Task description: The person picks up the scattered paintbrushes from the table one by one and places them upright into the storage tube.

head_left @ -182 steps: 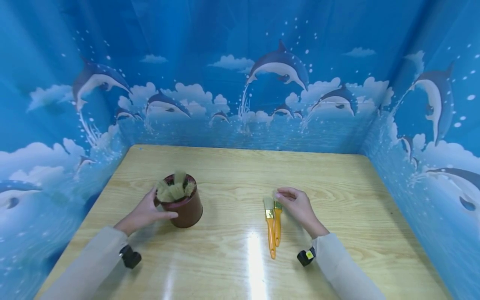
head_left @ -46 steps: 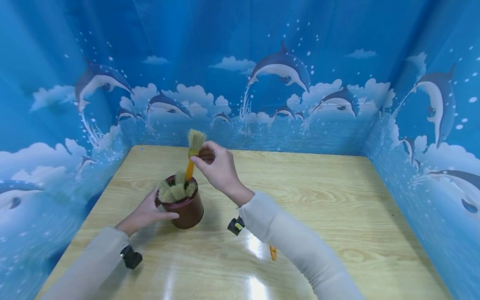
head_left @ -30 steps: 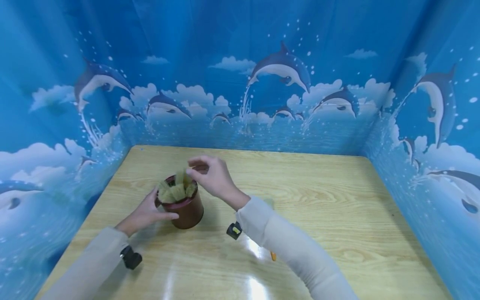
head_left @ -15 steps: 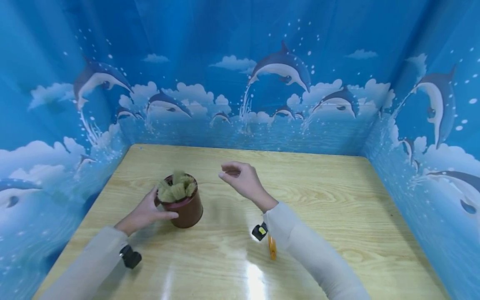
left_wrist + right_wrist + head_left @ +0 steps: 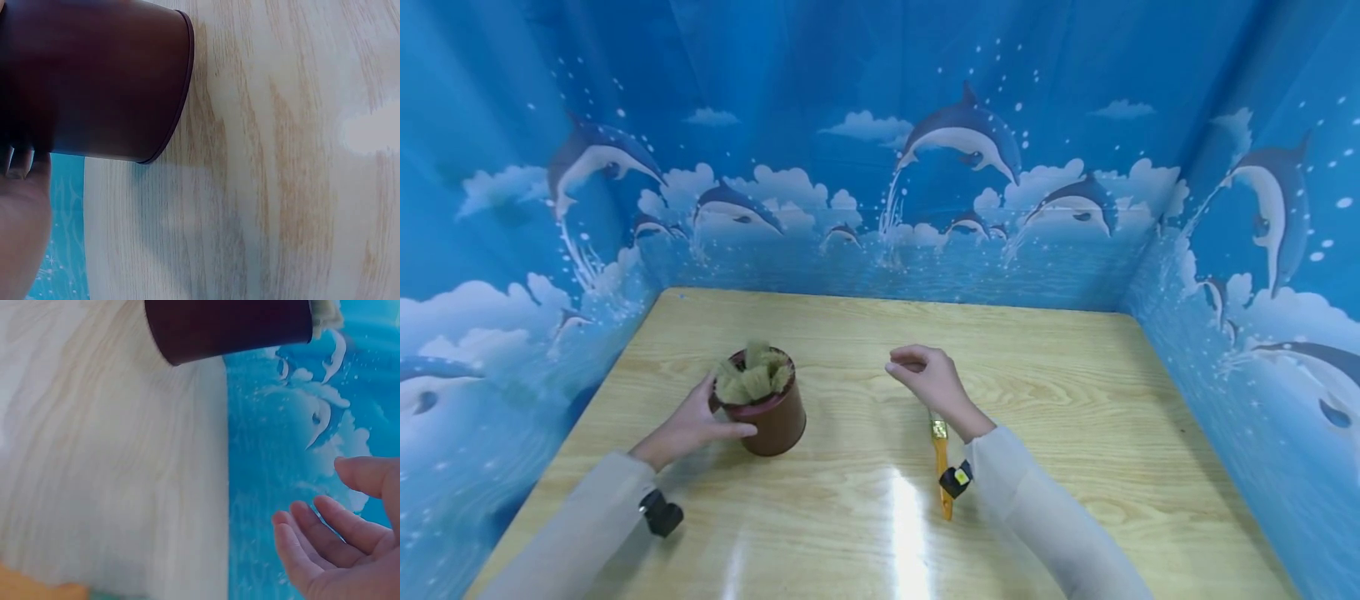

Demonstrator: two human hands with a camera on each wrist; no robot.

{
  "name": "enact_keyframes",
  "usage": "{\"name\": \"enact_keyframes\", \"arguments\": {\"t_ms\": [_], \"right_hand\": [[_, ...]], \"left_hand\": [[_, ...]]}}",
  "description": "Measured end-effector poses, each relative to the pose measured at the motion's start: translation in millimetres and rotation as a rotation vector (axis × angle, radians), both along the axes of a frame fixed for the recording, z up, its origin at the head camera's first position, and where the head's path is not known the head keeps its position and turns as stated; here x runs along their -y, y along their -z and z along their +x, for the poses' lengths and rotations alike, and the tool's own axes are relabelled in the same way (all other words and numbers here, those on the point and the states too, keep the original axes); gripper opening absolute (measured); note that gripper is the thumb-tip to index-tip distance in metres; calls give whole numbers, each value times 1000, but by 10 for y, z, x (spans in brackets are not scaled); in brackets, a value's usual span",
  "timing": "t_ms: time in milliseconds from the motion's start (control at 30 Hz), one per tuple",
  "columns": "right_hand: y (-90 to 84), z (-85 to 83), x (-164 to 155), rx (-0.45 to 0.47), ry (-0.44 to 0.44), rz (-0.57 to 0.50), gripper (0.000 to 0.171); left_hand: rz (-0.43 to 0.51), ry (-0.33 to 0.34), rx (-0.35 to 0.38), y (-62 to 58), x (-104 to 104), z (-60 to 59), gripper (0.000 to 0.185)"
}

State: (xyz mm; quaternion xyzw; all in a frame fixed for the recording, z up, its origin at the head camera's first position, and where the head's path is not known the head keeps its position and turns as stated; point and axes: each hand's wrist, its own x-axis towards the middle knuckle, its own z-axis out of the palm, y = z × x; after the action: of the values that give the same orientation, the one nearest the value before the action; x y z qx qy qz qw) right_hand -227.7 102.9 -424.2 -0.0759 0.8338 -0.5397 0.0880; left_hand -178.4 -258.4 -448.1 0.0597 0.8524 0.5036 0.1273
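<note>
A dark red-brown cup [image 5: 772, 425] stands on the left of the table, with several paintbrushes [image 5: 751, 380] in it, bristles up. My left hand [image 5: 694, 423] grips the cup's left side, thumb across the front; the left wrist view shows the cup wall [image 5: 94, 81] close up. My right hand [image 5: 934, 385] is in the air to the right of the cup, holding nothing, its fingers loosely curved in the right wrist view. Beneath my right hand and wrist lies one paintbrush [image 5: 942, 458] with an orange handle; its bristles are mostly hidden by the hand.
The pale wooden table [image 5: 842, 500] reflects a bright light near its front. A blue dolphin-print curtain [image 5: 865, 267] stands along the back and both sides. A black wrist camera [image 5: 956, 479] sits at my right cuff, above the brush handle.
My right hand lowered one paintbrush into the cup, let go of it, and moved back right towards the brush on the table. My left hand has stayed on the cup.
</note>
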Motion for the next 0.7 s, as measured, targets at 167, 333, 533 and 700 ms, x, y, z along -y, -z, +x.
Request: {"name": "enact_keyframes", "arguments": {"t_ms": [167,333,533,700], "right_hand": [[121,70,-150,39,47,31,33],[236,136,-302,68,96,34,36],[361,240,-479,58,143,63,37],[454,337,-590,58,182,84,37]], "left_hand": [[6,1,-6,8,3,2,114],[-4,-1,-3,23,11,-7,114],[-6,2,-2,27,11,-21,115],[0,5,-15,21,9,-15,115]]}}
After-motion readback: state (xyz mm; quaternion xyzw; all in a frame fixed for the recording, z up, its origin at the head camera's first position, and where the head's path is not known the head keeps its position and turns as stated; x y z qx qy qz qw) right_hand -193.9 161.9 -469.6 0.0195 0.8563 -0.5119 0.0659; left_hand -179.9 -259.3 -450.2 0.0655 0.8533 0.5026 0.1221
